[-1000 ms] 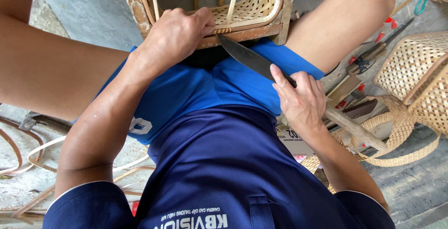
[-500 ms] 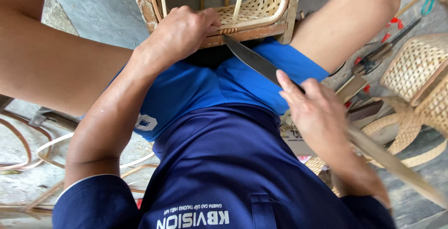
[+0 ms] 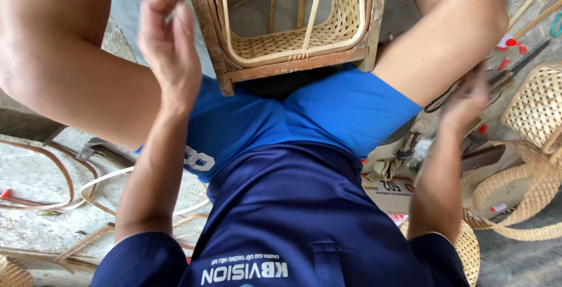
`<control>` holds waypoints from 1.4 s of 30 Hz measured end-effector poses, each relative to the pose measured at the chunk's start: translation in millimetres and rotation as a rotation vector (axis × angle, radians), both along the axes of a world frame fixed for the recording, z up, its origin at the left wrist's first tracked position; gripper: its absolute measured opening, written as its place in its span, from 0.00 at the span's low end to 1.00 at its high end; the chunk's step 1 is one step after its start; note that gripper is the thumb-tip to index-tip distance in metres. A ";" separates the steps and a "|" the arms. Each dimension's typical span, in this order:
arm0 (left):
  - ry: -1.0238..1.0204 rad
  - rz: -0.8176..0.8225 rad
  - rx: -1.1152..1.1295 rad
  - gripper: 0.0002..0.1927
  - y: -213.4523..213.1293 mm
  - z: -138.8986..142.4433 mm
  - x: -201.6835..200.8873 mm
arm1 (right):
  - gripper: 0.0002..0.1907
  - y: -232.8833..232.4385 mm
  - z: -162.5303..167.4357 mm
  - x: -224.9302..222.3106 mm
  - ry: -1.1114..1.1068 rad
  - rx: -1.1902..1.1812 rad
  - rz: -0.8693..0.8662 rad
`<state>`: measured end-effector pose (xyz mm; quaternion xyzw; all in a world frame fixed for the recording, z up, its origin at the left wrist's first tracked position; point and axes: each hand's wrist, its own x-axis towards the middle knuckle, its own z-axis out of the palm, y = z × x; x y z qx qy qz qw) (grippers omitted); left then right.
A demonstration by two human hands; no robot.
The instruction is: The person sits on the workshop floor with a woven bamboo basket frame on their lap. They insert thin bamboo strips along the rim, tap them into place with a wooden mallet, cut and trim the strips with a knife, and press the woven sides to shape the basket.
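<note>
Hands first: I see the left hand (image 3: 170, 41) raised beside the wooden frame (image 3: 293, 67), fingers loosely curled and parted, gripping nothing that I can make out. It stands just beside the frame's left post without touching it. The right hand (image 3: 468, 97) is low at the right, blurred; I cannot tell whether it is open or closed, nor whether it holds anything. It hangs over a clutter of tools (image 3: 509, 73) on the floor (image 3: 35, 217), near dark-handled scissors.

The frame sits between the person's knees, resting against the blue shorts (image 3: 328, 111). Its near rail is weathered wood, and woven cane (image 3: 293, 38) lines the inside. A pale cane strip (image 3: 315, 6) runs upright down the middle of the opening to the near rail.

To the right on the floor lie woven baskets (image 3: 535, 105), one with a looped handle. To the left, loose cane strips (image 3: 99, 181) curl across the concrete.
</note>
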<state>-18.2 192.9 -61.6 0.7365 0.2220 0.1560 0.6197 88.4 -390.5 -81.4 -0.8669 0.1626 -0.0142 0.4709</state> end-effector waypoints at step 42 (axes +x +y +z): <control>-0.106 -0.104 0.408 0.30 -39.4 56.3 62.7 | 0.13 192.4 35.0 115.3 0.609 0.563 0.826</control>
